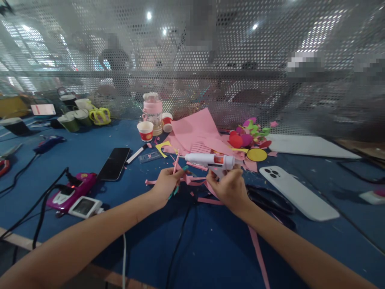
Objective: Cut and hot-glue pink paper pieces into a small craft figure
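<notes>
Head view: right hand (232,188) grips rigid-looking glue gun (200,159) by its handle (219,173). Left of gun, left hand (165,184) pinches flimsy-looking strip (176,163).

Over the bench (213,249), the hot-glue gun (206,159) is before the paper sheet (195,127), between one smartphone (114,164) on the left and another smartphone (299,194) on the right; a power strip (74,192) lies farther left, a water bottle (154,114) behind a paper cup (145,131).

from here i count two hands (167,186) (232,188), two red cups (145,132) (167,123), one white glue gun (204,159), one bottle (152,108), one black phone (114,163)
</notes>
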`<state>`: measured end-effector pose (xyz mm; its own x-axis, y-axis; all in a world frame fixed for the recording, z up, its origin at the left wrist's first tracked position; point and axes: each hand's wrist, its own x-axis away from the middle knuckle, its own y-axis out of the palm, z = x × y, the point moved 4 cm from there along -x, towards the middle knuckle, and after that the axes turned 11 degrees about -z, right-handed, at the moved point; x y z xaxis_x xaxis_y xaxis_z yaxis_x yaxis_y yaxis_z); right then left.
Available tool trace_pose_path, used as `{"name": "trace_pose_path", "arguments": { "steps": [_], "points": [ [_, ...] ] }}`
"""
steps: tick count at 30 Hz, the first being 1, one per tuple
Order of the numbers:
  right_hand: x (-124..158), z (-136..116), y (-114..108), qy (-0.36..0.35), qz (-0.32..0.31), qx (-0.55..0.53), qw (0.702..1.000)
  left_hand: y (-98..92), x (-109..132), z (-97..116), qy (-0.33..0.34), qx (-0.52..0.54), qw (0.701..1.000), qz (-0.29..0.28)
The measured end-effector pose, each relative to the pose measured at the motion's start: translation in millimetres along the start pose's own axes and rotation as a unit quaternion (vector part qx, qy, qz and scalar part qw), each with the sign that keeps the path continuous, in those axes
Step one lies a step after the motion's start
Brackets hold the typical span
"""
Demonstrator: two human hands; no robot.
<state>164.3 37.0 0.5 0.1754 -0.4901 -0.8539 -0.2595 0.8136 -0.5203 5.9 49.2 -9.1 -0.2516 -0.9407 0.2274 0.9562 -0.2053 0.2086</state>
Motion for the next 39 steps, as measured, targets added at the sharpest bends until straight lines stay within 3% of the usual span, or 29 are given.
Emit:
{"name": "trace_pose_path", "arguments": {
  "steps": [7, 13, 24, 34, 39],
  "points": [
    [-1.9, -3.1, -4.0, -0.033, 0.009, 0.016, 0.999, -1.1, -1.2, -1.8, 0.001, -0.005, 1.000, -0.003],
    [3.4, 2.1, 2.6, 0.003, -0.026, 0.011, 1.000, -1.5, -2.0, -2.3, 0.017, -0.006, 1.000, -0.012],
    [-1.5, -1.8, -4.1, -0.039, 0.008, 0.003, 0.999, -1.7, -1.4, -1.4, 0.009, -0.002, 1.000, -0.014],
    [-0.8, 0.4, -3.1, -0.009, 0.015, -0.021, 1.000, -0.9, -0.4, 0.1, 0.005, -0.001, 1.000, -0.014],
    [-2.7, -2.2, -3.5, -0.040, 0.021, 0.016, 0.999, -1.3, -1.7, 0.1, -0.007, -0.009, 1.000, -0.002]
  ]
}}
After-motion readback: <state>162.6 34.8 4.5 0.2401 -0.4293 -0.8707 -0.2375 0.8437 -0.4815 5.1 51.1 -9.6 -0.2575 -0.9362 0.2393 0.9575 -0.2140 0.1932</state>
